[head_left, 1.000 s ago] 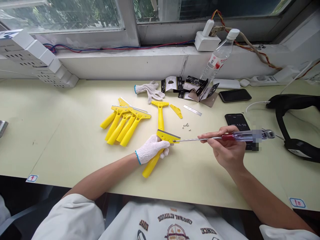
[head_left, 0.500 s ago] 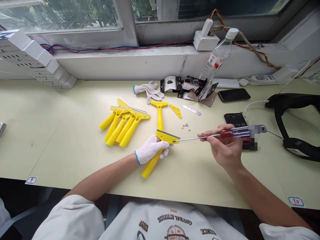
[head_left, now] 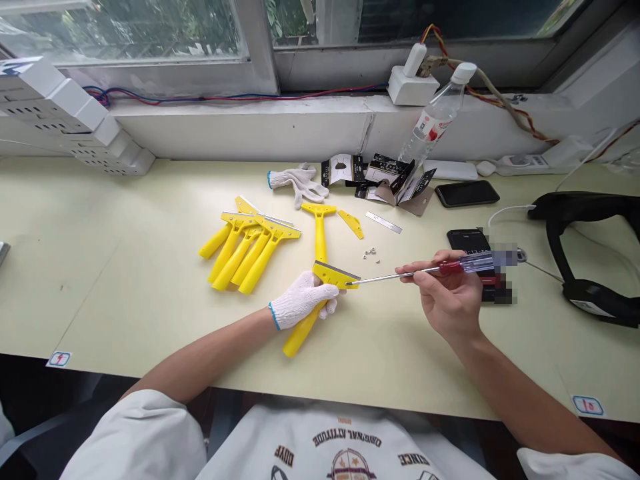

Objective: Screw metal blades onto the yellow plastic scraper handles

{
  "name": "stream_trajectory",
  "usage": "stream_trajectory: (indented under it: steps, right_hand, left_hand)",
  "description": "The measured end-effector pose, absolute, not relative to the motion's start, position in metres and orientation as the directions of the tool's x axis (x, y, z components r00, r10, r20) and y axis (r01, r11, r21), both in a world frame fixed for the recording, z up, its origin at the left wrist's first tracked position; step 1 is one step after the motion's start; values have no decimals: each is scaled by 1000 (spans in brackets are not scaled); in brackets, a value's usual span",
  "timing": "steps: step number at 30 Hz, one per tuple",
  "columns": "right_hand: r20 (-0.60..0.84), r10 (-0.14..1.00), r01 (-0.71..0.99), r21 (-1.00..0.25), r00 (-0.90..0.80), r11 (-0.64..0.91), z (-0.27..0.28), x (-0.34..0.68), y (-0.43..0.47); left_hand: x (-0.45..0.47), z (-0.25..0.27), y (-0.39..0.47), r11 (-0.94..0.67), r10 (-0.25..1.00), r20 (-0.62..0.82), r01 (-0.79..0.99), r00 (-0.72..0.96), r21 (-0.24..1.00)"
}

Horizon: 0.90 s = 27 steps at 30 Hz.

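Note:
My left hand (head_left: 305, 300), in a white knit glove with a blue cuff, is closed around a yellow scraper (head_left: 301, 333) just below its head. A metal blade edge runs along the scraper's far side. My bare right hand (head_left: 450, 293) grips a screwdriver (head_left: 480, 262) with a clear and red handle. Its shaft points left, and the tip touches the right part of the scraper's head. Beyond lie a scraper handle (head_left: 320, 233) without its cover, a yellow cover piece (head_left: 351, 224), a loose blade (head_left: 383, 222) and several small screws (head_left: 370, 253).
Several yellow scrapers (head_left: 250, 253) lie in a pile at left. A second glove (head_left: 300, 183) and black-and-white packaging (head_left: 390, 177) are at the back, near a plastic bottle (head_left: 433, 123). Two phones (head_left: 467, 193) and a black headset-like frame (head_left: 560, 247) occupy the right side.
Almost nothing differs. The view has shifted slightly; both hands keep their hold, and the screwdriver tip stays on the scraper's head.

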State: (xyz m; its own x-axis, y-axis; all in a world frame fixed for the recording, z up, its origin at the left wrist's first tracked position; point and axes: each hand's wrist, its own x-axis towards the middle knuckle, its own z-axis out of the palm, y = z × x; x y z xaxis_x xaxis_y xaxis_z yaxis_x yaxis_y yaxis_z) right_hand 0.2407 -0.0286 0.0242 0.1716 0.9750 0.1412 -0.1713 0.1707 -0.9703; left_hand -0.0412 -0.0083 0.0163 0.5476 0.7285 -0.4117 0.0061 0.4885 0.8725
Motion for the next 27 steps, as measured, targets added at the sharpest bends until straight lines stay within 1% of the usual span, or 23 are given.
stream_trajectory:
  steps: [4,9,15,24,27]
  right_hand:
    - [168,969,-152,-969,181,196,26,239,-31]
    - [278,946,-129,-945,166,301,27,239,-34]
    - [386,917,-103,-913,100,396,29,239,-38]
    - [490,872,-113,-865,13,488,31,238,-44]
    - [513,858,-100,-852,29,513,31,233,-46]
  left_hand:
    - [-41,16,-9,459,736,-401,32,545,888]
    - [-40,15,-10,426,755,-392,61,526,903]
    - [-40,15,-11,373,770,-366,98,523,923]
    - [-39,18,-11,371,765,-388,141,515,918]
    - [-39,17,-11,396,765,-401,123,504,910]
